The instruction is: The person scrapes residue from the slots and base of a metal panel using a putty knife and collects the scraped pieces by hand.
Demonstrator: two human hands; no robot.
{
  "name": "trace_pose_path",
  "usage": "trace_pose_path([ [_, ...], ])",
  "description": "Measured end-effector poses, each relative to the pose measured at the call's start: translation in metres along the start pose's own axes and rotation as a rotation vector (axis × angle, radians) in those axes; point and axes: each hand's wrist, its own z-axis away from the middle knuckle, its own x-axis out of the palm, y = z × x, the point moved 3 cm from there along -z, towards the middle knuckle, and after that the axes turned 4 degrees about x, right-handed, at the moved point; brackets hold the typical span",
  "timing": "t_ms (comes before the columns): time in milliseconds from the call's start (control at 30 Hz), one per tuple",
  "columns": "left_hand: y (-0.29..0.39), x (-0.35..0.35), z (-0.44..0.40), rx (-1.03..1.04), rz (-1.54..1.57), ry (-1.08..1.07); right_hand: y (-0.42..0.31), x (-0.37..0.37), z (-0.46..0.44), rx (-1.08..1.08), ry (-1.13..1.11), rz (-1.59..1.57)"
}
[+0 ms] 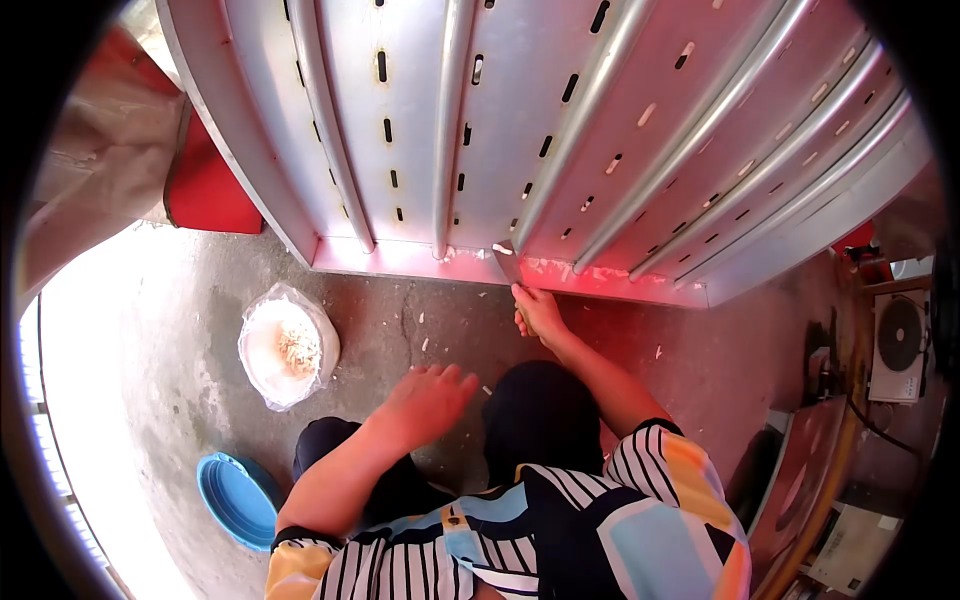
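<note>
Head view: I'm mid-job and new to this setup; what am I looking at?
There is no machine here, just a person's bare hands, filmed by one camera worn on the head, looking forward and down. The right hand holds a flat blade at the lower edge of a large slotted metal panel, where pale scraps lie. Nothing shows in the left hand. On the floor stand a bag-lined bucket containing pale bits and a blue basin.

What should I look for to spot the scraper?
Start at the big slotted metal panel across the top and drop to its lower rim. There, in the right hand, the scraper slants up over the rim. Unlike the round white bucket and blue basin on the floor, it is flat, narrow and held.
</note>
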Motion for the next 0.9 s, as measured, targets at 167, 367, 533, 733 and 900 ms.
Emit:
trace_pose_path([
  [167,0.002,0.002,-0.001,0.0,0.003,-0.08,-0.018,0.002,-0.004,-0.271,-0.079,-0.171],
  [367,0.002,0.002,-0.002,-0.021,-0.014,-0.037,-0.052,0.021,0.001,-0.239,-0.346,-0.458],
  [533,0.003,0.006,-0.003,-0.016,-0.007,-0.073,-0.055,0.022,0.016,-0.082,-0.599,-0.735],
  [733,0.002,0.009,-0.007,-0.01,-0.02,-0.073,-0.074,0.02,0.029,0.153,-1.086,-1.112],
  [900,0.004,0.01,-0.006,-0.005,-0.026,-0.085,-0.042,0.002,0.04,0.231,-0.674,-0.714],
])
